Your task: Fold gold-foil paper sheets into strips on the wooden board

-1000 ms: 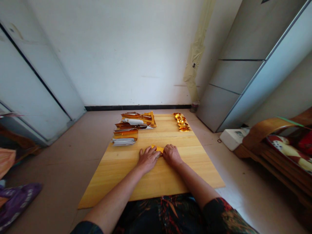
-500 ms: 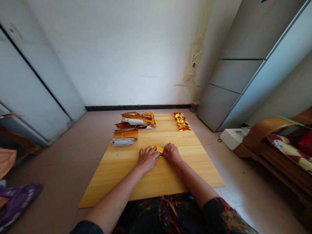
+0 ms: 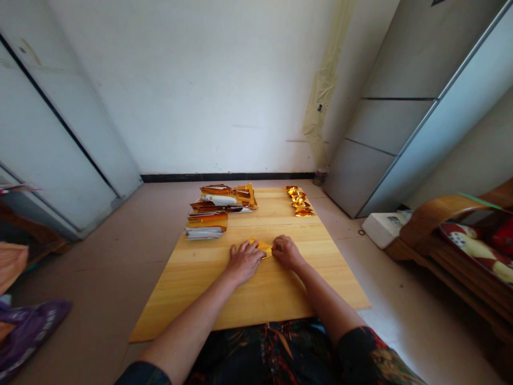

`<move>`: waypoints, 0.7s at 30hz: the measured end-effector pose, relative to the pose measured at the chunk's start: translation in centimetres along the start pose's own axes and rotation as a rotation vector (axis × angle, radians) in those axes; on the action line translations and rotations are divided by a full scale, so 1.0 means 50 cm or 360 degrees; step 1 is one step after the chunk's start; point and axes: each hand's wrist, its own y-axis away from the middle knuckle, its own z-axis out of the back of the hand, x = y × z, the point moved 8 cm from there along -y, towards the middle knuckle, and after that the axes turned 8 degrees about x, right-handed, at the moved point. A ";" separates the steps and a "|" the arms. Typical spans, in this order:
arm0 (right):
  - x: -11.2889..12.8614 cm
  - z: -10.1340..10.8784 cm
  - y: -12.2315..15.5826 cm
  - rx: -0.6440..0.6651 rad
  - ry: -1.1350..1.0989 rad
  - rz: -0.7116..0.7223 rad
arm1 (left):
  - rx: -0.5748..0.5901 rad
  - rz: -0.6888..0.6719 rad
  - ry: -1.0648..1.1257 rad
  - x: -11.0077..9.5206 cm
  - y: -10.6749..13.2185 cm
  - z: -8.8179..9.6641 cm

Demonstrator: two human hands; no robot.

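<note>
A small yellow-gold paper piece (image 3: pixel 261 247) lies on the wooden board (image 3: pixel 248 289) between my hands. My left hand (image 3: pixel 243 262) lies on its left part with fingers spread flat, pressing it down. My right hand (image 3: pixel 285 251) is closed in a pinch at the paper's right edge. Farther back on the left are stacks of gold foil sheets (image 3: pixel 218 209). At the back right sits a row of small folded gold pieces (image 3: pixel 298 200).
The board rests on a tiled floor. A grey cabinet (image 3: pixel 401 117) stands at the right, a white box (image 3: pixel 383 225) and a wooden chair with a patterned cushion (image 3: pixel 460 235) beside it. Purple cloth (image 3: pixel 32 326) lies at the lower left. A white wall is ahead.
My right hand has shifted slightly right and back, its fingers now pinching the paper's right edge. My left hand stays pressed on the paper.
</note>
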 end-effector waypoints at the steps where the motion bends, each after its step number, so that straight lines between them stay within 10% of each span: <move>1: 0.001 -0.001 -0.001 0.0018 0.0018 -0.0028 | 0.0002 0.0001 -0.0001 0.000 0.000 0.000; 21: 0.002 -0.015 -0.001 0.0139 0.0147 -0.0279 | -0.0213 0.0244 0.0201 0.001 -0.004 0.004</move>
